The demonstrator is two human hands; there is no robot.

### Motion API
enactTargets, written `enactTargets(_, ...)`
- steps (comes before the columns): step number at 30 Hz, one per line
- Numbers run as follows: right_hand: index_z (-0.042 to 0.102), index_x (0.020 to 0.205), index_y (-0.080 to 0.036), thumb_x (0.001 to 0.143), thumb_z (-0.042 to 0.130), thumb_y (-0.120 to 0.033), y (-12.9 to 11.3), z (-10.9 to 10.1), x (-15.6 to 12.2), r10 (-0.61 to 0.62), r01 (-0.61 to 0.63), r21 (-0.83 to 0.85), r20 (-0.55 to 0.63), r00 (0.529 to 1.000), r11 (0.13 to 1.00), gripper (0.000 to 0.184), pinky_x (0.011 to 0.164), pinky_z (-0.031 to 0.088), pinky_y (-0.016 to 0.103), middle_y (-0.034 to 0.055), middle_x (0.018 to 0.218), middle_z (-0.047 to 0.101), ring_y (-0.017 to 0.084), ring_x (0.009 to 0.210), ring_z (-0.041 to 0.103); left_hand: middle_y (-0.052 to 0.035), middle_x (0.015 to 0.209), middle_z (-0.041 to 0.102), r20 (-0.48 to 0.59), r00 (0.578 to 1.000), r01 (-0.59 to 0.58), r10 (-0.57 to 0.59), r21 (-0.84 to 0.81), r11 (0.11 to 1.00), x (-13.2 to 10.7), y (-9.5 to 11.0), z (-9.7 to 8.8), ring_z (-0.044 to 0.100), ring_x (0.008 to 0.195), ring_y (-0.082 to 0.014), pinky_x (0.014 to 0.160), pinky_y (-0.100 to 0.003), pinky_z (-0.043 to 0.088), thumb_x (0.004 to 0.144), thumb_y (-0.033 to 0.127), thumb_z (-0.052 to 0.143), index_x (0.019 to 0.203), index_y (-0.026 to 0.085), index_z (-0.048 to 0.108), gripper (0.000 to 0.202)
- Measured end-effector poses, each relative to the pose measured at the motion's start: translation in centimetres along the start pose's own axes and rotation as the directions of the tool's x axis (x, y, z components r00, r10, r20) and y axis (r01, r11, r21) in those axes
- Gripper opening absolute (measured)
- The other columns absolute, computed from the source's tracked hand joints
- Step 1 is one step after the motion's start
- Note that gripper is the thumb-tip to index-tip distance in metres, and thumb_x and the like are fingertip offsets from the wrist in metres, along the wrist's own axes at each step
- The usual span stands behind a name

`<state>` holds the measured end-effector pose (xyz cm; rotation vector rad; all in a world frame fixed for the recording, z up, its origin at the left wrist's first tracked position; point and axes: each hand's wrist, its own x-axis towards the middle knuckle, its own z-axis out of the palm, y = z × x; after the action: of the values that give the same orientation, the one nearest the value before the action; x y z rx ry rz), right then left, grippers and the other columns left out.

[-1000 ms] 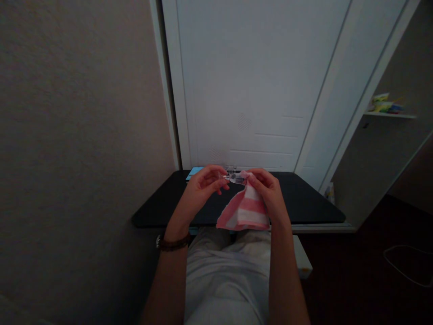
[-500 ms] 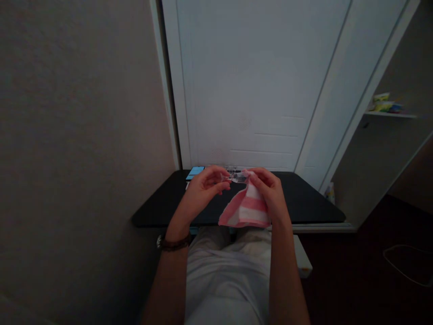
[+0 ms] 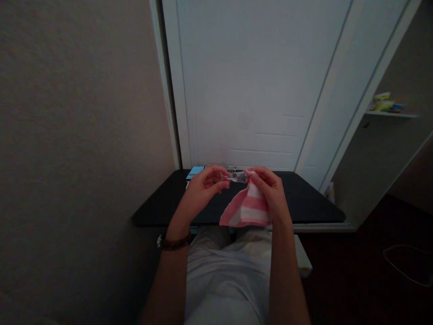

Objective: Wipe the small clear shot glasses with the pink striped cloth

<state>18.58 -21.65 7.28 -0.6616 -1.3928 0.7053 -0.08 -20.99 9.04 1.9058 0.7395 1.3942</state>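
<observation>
My left hand (image 3: 203,185) pinches one end of a small clear glass object (image 3: 234,176), held sideways above the black table (image 3: 304,203). My right hand (image 3: 269,189) is closed on a pink and white striped cloth (image 3: 248,207), pressing a corner of it against the other end of the glass object. The rest of the cloth hangs below my right hand. A dark bracelet (image 3: 172,243) sits on my left wrist.
A blue card or phone (image 3: 195,171) lies at the table's back left. A white door (image 3: 253,85) stands behind the table, a wall to the left. A shelf (image 3: 389,113) with small packages is at right. A white cable (image 3: 402,266) lies on the dark floor.
Both hands stay nearly in place. The hanging cloth has shifted slightly up and right under my right hand.
</observation>
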Motion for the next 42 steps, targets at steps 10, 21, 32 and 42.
enactTargets(10, 0.067, 0.09, -0.023, 0.081, 0.058, -0.035, 0.0, -0.08, 0.04, -0.007, 0.009, -0.023, 0.058, 0.998, 1.0, 0.017, 0.064, 0.045, 0.025, 0.0019, 0.087, 0.068, 0.015, 0.073, 0.059, -0.001, 0.08, 0.062, -0.05, 0.998, -0.025, 0.025, 0.006, 1.0, 0.02, 0.02, -0.05, 0.062, 0.071, -0.0141, 0.058, -0.021, 0.046, 0.075, 0.029, 0.064, 0.09, 0.019, 0.057, 0.019)
enactTargets(21, 0.067, 0.089, -0.023, 0.081, 0.058, -0.034, 0.45, -0.25, 0.16, 0.007, -0.005, -0.025, 0.107, 0.994, 1.0, 0.017, 0.064, 0.044, 0.025, 0.0015, 0.083, 0.067, 0.015, 0.073, 0.059, 0.0, 0.075, 0.062, -0.047, 0.998, -0.036, 0.036, 0.004, 0.999, -0.01, 0.28, 0.05, 0.062, 0.071, -0.0141, 0.058, -0.021, 0.046, 0.076, 0.029, 0.064, 0.092, 0.019, 0.057, 0.02)
enactTargets(32, 0.067, 0.086, -0.022, 0.081, 0.058, -0.032, 0.31, -0.12, 0.18, 0.003, -0.003, -0.002, 0.078, 0.997, 1.0, 0.014, 0.067, 0.045, 0.024, 0.0011, 0.085, 0.068, 0.015, 0.075, 0.059, -0.0016, 0.076, 0.063, -0.019, 1.0, -0.001, 0.0, -0.029, 1.0, -0.02, 0.72, 0.1, 0.061, 0.071, -0.0141, 0.058, -0.021, 0.046, 0.077, 0.032, 0.062, 0.092, 0.017, 0.06, 0.021)
enactTargets(42, 0.066, 0.086, -0.022, 0.081, 0.059, -0.03, 0.38, -0.21, 0.24, -0.017, 0.017, 0.018, 0.002, 1.0, 1.0, 0.013, 0.065, 0.043, 0.022, 0.0008, 0.085, 0.067, 0.014, 0.075, 0.059, -0.0016, 0.074, 0.062, 0.066, 0.998, 0.0, 0.0, 0.0, 1.0, -0.08, 0.71, 0.15, 0.06, 0.071, -0.0137, 0.058, -0.021, 0.046, 0.081, 0.03, 0.057, 0.095, 0.016, 0.06, 0.02)
